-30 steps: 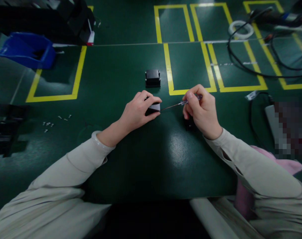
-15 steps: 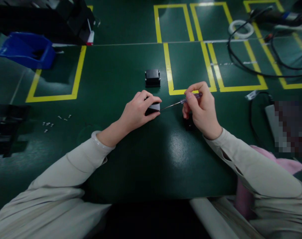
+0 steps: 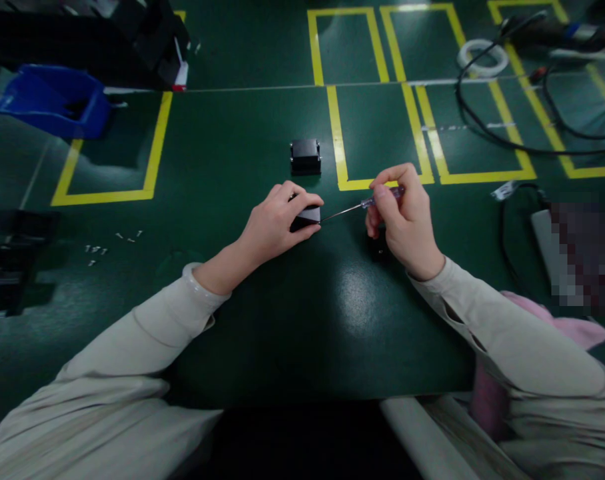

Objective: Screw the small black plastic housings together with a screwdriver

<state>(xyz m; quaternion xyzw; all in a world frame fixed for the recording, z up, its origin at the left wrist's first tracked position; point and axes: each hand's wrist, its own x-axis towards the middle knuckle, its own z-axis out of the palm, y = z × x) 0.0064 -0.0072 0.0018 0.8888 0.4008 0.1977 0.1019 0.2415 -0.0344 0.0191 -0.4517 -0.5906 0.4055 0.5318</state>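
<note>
My left hand (image 3: pixel 277 217) is closed around a small black block (image 3: pixel 307 217) on the green table, with a pale light patch on its top. Between the thumb and fingers of my right hand (image 3: pixel 405 220) is a screwdriver (image 3: pixel 365 203) with a clear purplish handle. Its thin shaft slants left, and the tip meets the block's right side near my left thumb. Just beyond my left hand stands a similar black block (image 3: pixel 305 157) with small screws at its sides. Another dark piece (image 3: pixel 379 248) lies partly hidden under my right hand.
Several loose screws (image 3: pixel 95 250) lie at the left, near some black parts (image 3: pixel 12 260). A blue bin (image 3: pixel 57 100) is at the back left. Black cables (image 3: pixel 477 130), a white ring (image 3: pixel 482 58) and a blurred-out object (image 3: pixel 582 253) are on the right.
</note>
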